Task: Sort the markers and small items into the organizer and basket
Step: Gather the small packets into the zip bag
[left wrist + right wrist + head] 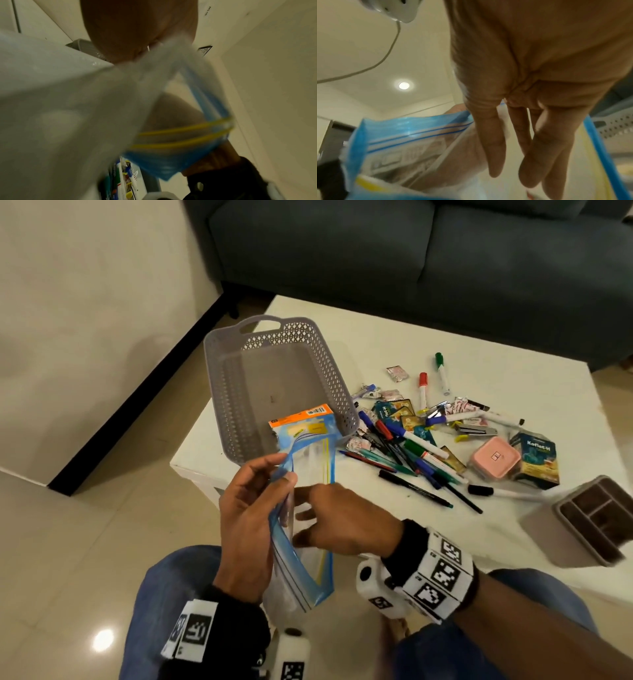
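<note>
Fingers of the left hand (pixel 248 518) curl around one blue-edged lip of a clear plastic zip bag (pixel 305 559), thumb and forefinger pinching it. Fingers of the right hand (pixel 342 520) lie straight and loosely spread, reaching into the bag's mouth and holding it apart; the right wrist view shows them extended between the two blue strips. Both hands hold the bag above the person's lap, at the near edge of the white table (pixel 513 392). Just beyond stands a grey perforated plastic basket (pixel 219 378), with an orange-topped packet (pixel 308 422) leaning at its near end. Right of the basket lies a loose heap of markers and pens (pixel 411 453). A brown compartmented organizer (pixel 596 518) sits at the table's right edge.
</note>
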